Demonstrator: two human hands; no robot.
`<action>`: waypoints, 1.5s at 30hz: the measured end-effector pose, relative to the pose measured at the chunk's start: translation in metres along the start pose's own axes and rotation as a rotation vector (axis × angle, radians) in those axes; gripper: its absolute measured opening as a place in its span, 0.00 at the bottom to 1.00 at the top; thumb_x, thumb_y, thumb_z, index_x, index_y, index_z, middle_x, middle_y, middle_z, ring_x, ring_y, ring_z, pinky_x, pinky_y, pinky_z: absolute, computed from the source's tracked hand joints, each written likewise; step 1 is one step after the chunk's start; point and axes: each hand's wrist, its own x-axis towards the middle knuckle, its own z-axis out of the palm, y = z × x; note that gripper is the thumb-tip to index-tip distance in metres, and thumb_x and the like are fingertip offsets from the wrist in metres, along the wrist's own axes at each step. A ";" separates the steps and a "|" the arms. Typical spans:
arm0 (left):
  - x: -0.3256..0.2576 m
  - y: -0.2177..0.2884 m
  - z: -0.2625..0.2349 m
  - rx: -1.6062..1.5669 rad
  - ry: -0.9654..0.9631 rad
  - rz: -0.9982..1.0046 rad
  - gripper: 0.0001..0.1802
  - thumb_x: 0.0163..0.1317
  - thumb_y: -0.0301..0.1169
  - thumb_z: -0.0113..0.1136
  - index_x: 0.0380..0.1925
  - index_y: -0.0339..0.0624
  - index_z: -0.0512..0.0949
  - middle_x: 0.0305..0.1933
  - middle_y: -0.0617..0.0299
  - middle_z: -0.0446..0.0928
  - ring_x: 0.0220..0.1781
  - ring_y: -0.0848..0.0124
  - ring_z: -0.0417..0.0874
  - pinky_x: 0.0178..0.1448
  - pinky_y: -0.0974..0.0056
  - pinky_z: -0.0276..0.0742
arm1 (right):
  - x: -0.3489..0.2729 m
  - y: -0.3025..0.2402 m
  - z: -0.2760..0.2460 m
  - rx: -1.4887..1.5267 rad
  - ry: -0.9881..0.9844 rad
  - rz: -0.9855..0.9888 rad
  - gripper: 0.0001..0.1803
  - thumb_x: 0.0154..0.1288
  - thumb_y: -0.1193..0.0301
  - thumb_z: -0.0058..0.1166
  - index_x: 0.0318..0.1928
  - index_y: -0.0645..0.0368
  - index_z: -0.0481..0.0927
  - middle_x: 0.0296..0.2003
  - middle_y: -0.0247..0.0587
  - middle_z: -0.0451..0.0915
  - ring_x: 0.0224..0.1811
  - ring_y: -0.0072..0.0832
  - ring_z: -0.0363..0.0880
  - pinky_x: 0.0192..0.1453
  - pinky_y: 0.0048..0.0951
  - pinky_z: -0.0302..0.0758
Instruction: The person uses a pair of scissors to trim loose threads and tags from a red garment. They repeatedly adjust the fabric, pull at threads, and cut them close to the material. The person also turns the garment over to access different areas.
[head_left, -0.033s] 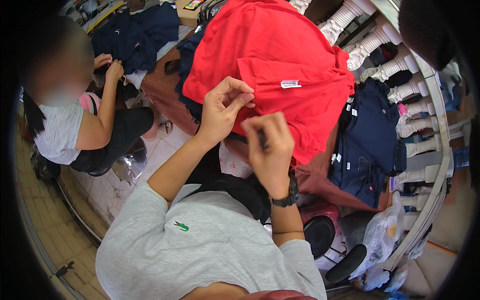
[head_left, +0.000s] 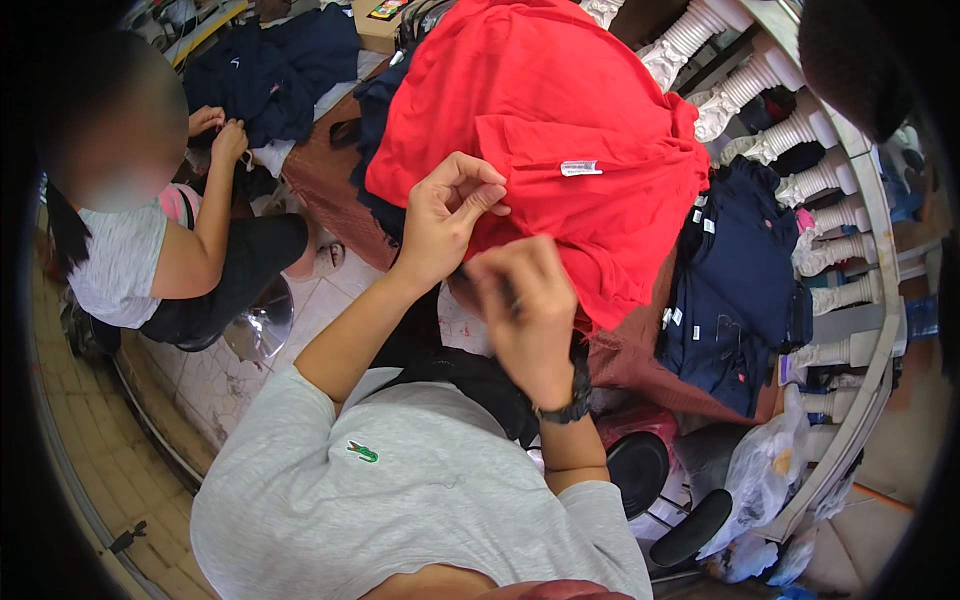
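Note:
A red garment lies heaped on the covered table in front of me, with a small white label on it. My left hand is closed, thumb and forefinger pinching at the near left edge of the red cloth. Just to its right and nearer to me, my right hand is curled and blurred by motion. A small dark object shows within its fingers; its kind is hard to make out. A black watch is on my right wrist.
Folded navy garments with white labels lie to the right, beside a white balustrade. At left a seated person handles navy cloth. A plastic bag and a black round seat are at lower right.
My right hand has shifted slightly left and toward me, with the dark object still in its fingers. My left hand and the red garment have stayed nearly in place.

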 end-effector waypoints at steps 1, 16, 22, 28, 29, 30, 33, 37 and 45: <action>0.001 -0.002 -0.001 -0.060 -0.008 0.007 0.03 0.73 0.23 0.56 0.44 0.38 0.74 0.42 0.64 0.79 0.45 0.78 0.81 0.51 0.67 0.85 | -0.006 -0.011 0.001 0.061 -0.105 -0.005 0.09 0.56 0.81 0.66 0.37 0.63 0.82 0.36 0.43 0.76 0.37 0.37 0.80 0.36 0.33 0.75; -0.005 0.021 -0.009 -0.393 -0.202 -0.093 0.26 0.75 0.39 0.43 0.65 0.31 0.65 0.64 0.52 0.72 0.62 0.64 0.77 0.69 0.56 0.72 | 0.026 0.034 0.004 -0.226 0.255 -0.169 0.28 0.44 0.87 0.63 0.49 0.54 0.84 0.44 0.39 0.72 0.25 0.29 0.78 0.27 0.31 0.74; -0.007 0.028 -0.004 -0.249 -0.126 -0.134 0.19 0.77 0.31 0.46 0.62 0.31 0.70 0.58 0.55 0.77 0.57 0.69 0.80 0.63 0.61 0.76 | 0.007 0.025 0.017 -0.133 0.180 -0.151 0.28 0.36 0.89 0.59 0.44 0.57 0.82 0.45 0.39 0.75 0.25 0.26 0.79 0.26 0.29 0.76; -0.008 0.012 0.001 -0.095 -0.056 -0.058 0.18 0.66 0.17 0.63 0.56 0.34 0.74 0.53 0.62 0.78 0.51 0.78 0.79 0.58 0.71 0.77 | -0.029 0.003 0.020 0.140 -0.302 0.063 0.14 0.54 0.80 0.61 0.42 0.62 0.76 0.32 0.47 0.79 0.31 0.42 0.83 0.32 0.39 0.77; -0.008 0.011 0.002 -0.079 -0.042 -0.055 0.17 0.66 0.18 0.63 0.54 0.35 0.75 0.53 0.63 0.78 0.51 0.79 0.79 0.57 0.72 0.77 | -0.032 0.001 0.015 0.164 -0.419 0.117 0.12 0.59 0.76 0.63 0.43 0.62 0.76 0.30 0.48 0.80 0.31 0.42 0.84 0.32 0.39 0.77; -0.006 0.013 0.002 -0.044 -0.036 -0.080 0.17 0.65 0.18 0.65 0.53 0.35 0.76 0.51 0.62 0.79 0.51 0.79 0.80 0.57 0.72 0.77 | -0.033 -0.001 0.011 0.187 -0.536 0.172 0.12 0.63 0.72 0.64 0.43 0.63 0.76 0.28 0.49 0.80 0.31 0.43 0.84 0.32 0.39 0.77; -0.007 0.016 0.010 -0.078 0.012 0.014 0.15 0.66 0.19 0.65 0.51 0.35 0.77 0.47 0.62 0.81 0.49 0.79 0.81 0.56 0.72 0.78 | -0.018 -0.015 -0.012 0.177 -0.492 0.344 0.18 0.68 0.61 0.63 0.43 0.64 0.76 0.25 0.51 0.80 0.27 0.42 0.83 0.32 0.38 0.76; -0.008 0.009 0.004 0.016 0.038 0.024 0.10 0.67 0.19 0.63 0.47 0.36 0.76 0.42 0.62 0.81 0.46 0.77 0.83 0.55 0.71 0.79 | 0.002 -0.007 -0.017 0.517 -0.130 0.513 0.16 0.79 0.61 0.49 0.42 0.65 0.76 0.22 0.31 0.72 0.22 0.18 0.69 0.26 0.24 0.65; -0.009 0.019 0.007 -0.028 0.018 -0.036 0.04 0.74 0.24 0.56 0.39 0.39 0.72 0.32 0.66 0.74 0.32 0.81 0.75 0.36 0.74 0.72 | 0.016 0.012 0.016 0.801 -0.043 0.628 0.28 0.84 0.51 0.30 0.38 0.60 0.75 0.21 0.24 0.62 0.20 0.12 0.55 0.24 0.19 0.53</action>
